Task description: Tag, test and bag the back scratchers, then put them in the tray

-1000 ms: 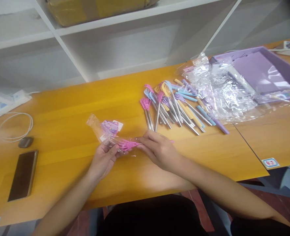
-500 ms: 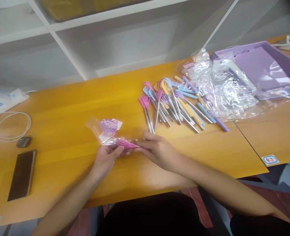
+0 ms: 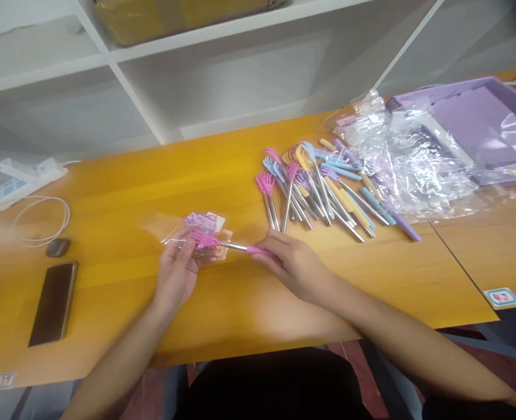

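A back scratcher [image 3: 236, 247] with a pink claw head, a short metal shaft and a pink handle spans the space between my hands. My left hand [image 3: 178, 271] is closed around its claw head, with clear plastic wrap about the fingers. My right hand [image 3: 295, 262] grips the pink handle, thumb and fingers pressed together. Just behind my left fingers lie several purple printed cards [image 3: 203, 221] in clear plastic. Farther right is a pile of back scratchers [image 3: 310, 186] with pink, blue, yellow and purple heads, many with metal shafts, among loose coloured handle tubes.
Crumpled clear plastic bags [image 3: 428, 157] lie beside a purple box [image 3: 463, 87] at the right. On the left are a phone [image 3: 53, 303], a small black object [image 3: 58, 247], a white cable and a power strip [image 3: 25, 184]. White shelving [image 3: 240, 35] stands behind the table.
My hands have moved apart, and the metal shaft and pink handle now show between them. The left hand has shifted left and up toward the cards.
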Available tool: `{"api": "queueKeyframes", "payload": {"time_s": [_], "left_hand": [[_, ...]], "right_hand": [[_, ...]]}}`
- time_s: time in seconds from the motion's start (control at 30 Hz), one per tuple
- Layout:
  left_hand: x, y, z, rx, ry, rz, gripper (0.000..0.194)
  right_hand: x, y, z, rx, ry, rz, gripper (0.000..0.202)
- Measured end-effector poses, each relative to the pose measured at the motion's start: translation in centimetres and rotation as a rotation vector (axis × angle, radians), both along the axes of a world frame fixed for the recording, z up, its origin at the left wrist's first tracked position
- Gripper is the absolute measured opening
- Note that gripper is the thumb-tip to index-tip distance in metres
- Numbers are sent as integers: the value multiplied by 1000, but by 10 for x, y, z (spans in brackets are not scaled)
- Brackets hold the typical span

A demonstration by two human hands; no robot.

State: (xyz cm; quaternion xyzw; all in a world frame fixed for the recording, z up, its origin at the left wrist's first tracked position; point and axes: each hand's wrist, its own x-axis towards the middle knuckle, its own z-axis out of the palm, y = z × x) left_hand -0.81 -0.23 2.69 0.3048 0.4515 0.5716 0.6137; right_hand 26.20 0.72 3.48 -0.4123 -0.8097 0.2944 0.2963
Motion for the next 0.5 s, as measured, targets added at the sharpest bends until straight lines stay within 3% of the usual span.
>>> {"api": "queueKeyframes", "payload": {"time_s": [0.2,0.5], "left_hand": [[6,-3,-2,-69,-68,-33,24],[15,-11,-1,-111,-118,-125,28]], "right_hand": [[-3,-3,-3,34,37,5,31],[-9,-7,-5,48,81,7,25]]}}
